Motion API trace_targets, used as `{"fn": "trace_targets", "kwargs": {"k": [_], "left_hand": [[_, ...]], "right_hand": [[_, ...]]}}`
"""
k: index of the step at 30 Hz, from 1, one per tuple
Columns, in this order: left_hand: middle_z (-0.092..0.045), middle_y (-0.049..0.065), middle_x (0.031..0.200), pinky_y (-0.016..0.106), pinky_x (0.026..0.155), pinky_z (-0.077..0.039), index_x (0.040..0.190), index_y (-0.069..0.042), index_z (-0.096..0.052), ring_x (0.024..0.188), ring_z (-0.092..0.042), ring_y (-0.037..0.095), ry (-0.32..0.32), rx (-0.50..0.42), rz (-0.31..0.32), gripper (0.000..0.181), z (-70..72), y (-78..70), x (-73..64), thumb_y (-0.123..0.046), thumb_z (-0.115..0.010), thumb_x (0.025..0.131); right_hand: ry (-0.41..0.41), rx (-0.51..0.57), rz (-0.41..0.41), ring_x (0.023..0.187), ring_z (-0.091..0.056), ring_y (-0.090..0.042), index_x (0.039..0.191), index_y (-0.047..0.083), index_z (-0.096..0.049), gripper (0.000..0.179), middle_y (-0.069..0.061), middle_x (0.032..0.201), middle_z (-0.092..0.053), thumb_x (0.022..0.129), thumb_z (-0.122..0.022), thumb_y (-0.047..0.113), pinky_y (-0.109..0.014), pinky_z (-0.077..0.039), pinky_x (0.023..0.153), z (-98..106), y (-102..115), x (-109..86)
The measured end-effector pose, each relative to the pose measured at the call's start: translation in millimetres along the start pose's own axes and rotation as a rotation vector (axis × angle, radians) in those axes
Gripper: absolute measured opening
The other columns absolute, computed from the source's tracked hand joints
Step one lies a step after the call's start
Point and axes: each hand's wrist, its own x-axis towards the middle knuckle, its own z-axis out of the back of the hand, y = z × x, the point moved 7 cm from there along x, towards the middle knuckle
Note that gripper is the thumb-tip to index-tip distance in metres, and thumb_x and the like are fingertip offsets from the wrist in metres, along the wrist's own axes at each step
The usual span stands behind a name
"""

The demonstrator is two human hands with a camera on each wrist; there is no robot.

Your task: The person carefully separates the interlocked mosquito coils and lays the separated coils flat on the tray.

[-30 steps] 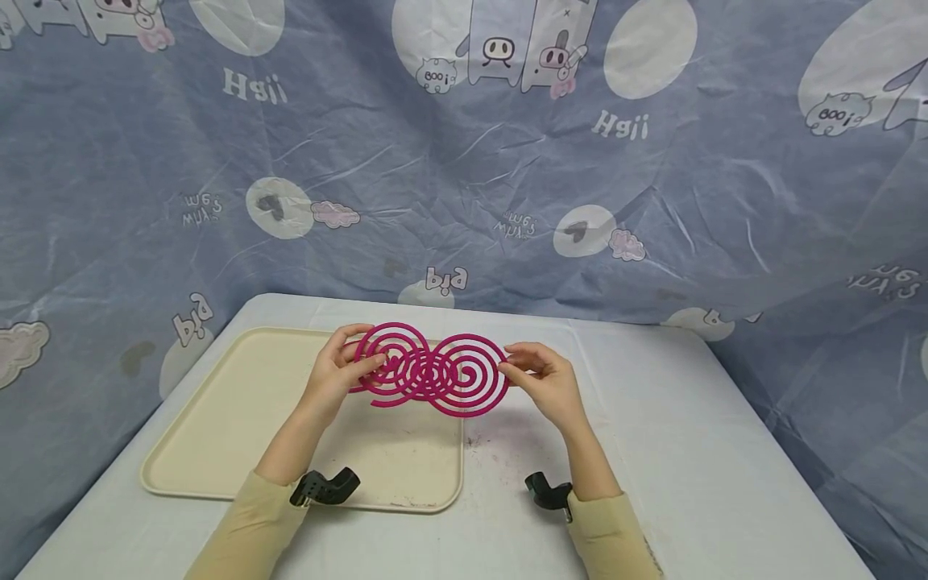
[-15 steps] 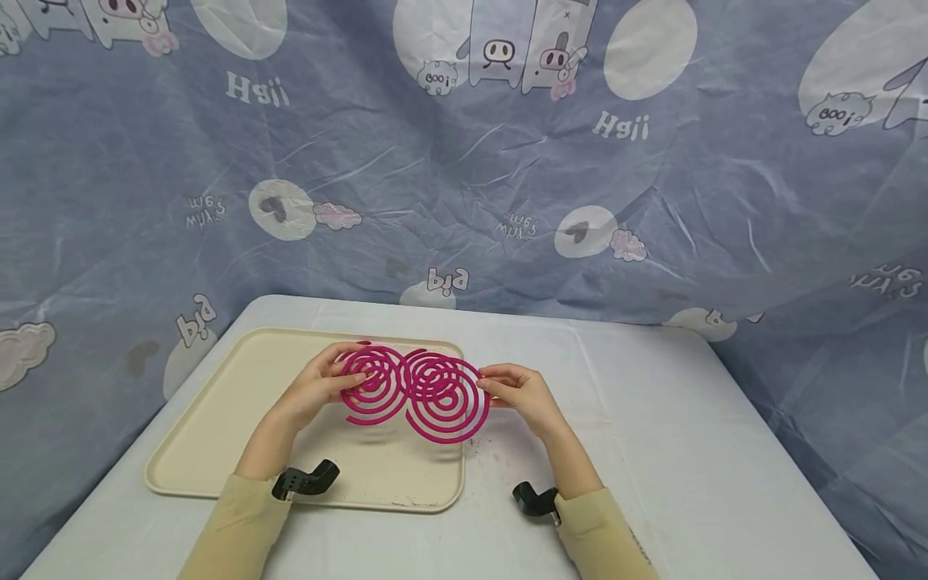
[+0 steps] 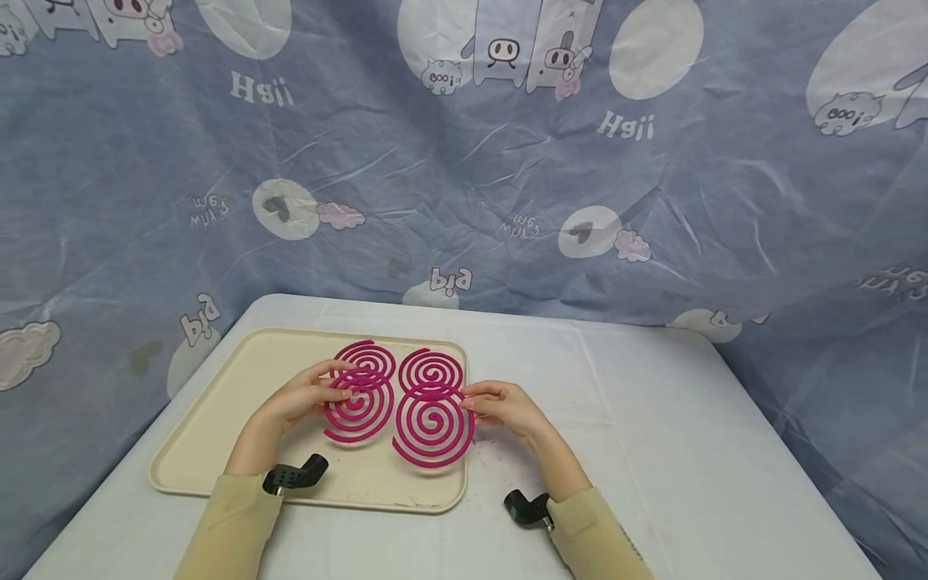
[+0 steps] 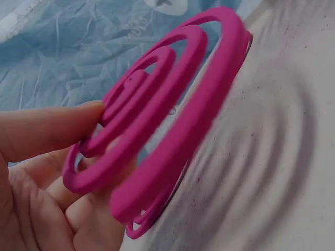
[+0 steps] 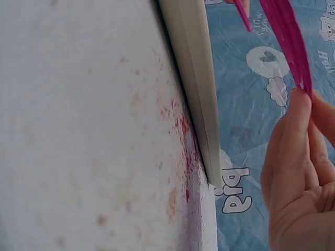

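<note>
My left hand [image 3: 297,396] pinches a magenta mosquito coil [image 3: 358,401] between thumb and fingers, tilted over the tray. In the left wrist view the thumb presses on this coil [image 4: 199,110], and its shadow falls on the tray below. My right hand [image 3: 507,407] pinches the right edge of another mosquito coil [image 3: 433,418], held near the tray's right rim. Seen edge-on in the right wrist view, that coil [image 5: 290,47] slants up from the fingertips. Behind them, two more mosquito coils show, one at left [image 3: 367,368] and one at right [image 3: 432,373], partly overlapped by the held ones.
A cream tray [image 3: 232,427] lies on the white-covered table [image 3: 652,451]. Reddish crumbs [image 5: 184,130] are scattered on the cloth beside the tray's right rim. A blue-grey printed curtain [image 3: 449,177] hangs behind. Black wrist cameras [image 3: 297,475] sit at the cuffs.
Both hands have come down and left, bringing the held coils lower over the tray and nearer the front. The two coils behind now show more fully.
</note>
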Motion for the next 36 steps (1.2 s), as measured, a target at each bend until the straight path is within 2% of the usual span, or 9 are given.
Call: {"fn": "trace_targets", "kwargs": {"k": [5,8,15,18,23,26,32,36], "left_hand": [[-0.067,0.007,0.083,0.028,0.063,-0.052,0.131,0.008,-0.039,0.070,-0.059,0.013,0.054,0.058,0.015,0.050,-0.9,6.0,-0.4,-0.002,-0.060,0.087],[-0.068,0.008,0.083,0.027,0.064,-0.051,0.128,0.008,-0.043,0.072,-0.062,0.014,0.052,0.097,0.021,0.046,-0.2,7.9,-0.6,-0.001,-0.060,0.086],[-0.068,0.013,0.086,0.026,0.061,-0.047,0.118,0.005,-0.053,0.074,-0.064,0.018,-0.024,0.187,0.049,0.040,5.6,11.9,-0.3,-0.002,-0.067,0.082],[-0.065,0.012,0.088,0.027,0.067,-0.049,0.112,0.006,-0.058,0.076,-0.062,0.019,-0.064,0.251,0.037,0.037,7.9,11.3,-0.1,-0.004,-0.070,0.079],[-0.062,0.010,0.089,0.028,0.071,-0.049,0.105,0.005,-0.064,0.079,-0.056,0.020,-0.115,0.360,0.045,0.033,10.6,11.7,0.4,-0.006,-0.073,0.076],[-0.063,0.008,0.088,0.028,0.070,-0.048,0.102,0.004,-0.066,0.079,-0.054,0.019,-0.142,0.414,0.057,0.027,11.5,10.8,-0.3,-0.008,-0.072,0.078],[-0.062,0.008,0.088,0.030,0.066,-0.043,0.103,0.003,-0.066,0.079,-0.050,0.020,-0.171,0.476,0.043,0.025,10.5,-0.3,-5.2,-0.012,-0.067,0.083],[-0.060,0.008,0.088,0.030,0.064,-0.046,0.109,0.004,-0.063,0.078,-0.051,0.019,-0.184,0.483,0.016,0.030,8.5,-8.9,-6.9,-0.013,-0.067,0.085]], "right_hand": [[-0.024,-0.004,-0.028,0.069,-0.062,-0.007,0.113,-0.010,-0.061,0.033,-0.001,0.088,-0.071,0.087,-0.066,0.009,-0.026,-0.055,0.069,-2,-7,2.3],[-0.041,-0.006,-0.034,0.069,-0.063,-0.008,0.111,-0.010,-0.062,0.030,-0.002,0.087,-0.071,0.087,-0.066,0.007,-0.026,-0.055,0.068,-3,-11,3.1],[-0.065,-0.041,-0.043,0.073,-0.066,-0.009,0.108,-0.009,-0.064,0.027,-0.009,0.091,-0.071,0.086,-0.066,0.006,-0.032,-0.056,0.071,-6,-13,2.5],[-0.057,-0.048,-0.052,0.075,-0.067,-0.011,0.110,-0.010,-0.063,0.029,-0.012,0.095,-0.070,0.086,-0.066,0.005,-0.034,-0.055,0.074,-7,-14,2.9],[-0.002,-0.045,-0.035,0.084,-0.068,-0.020,0.113,-0.014,-0.060,0.031,-0.022,0.101,-0.067,0.085,-0.064,0.000,-0.042,-0.053,0.080,-12,-9,0.1],[0.034,-0.050,-0.017,0.091,-0.067,-0.026,0.115,-0.016,-0.057,0.034,-0.026,0.104,-0.065,0.084,-0.064,-0.003,-0.044,-0.052,0.082,-15,-6,-1.5],[0.045,-0.124,-0.009,0.095,-0.066,-0.025,0.116,-0.014,-0.057,0.037,-0.024,0.107,-0.065,0.083,-0.067,0.002,-0.036,-0.054,0.079,-14,-6,-1.4],[0.050,-0.216,0.017,0.095,-0.065,-0.025,0.117,-0.013,-0.057,0.038,-0.025,0.111,-0.063,0.087,-0.065,0.007,-0.038,-0.054,0.079,-12,5,-6.4]]}}
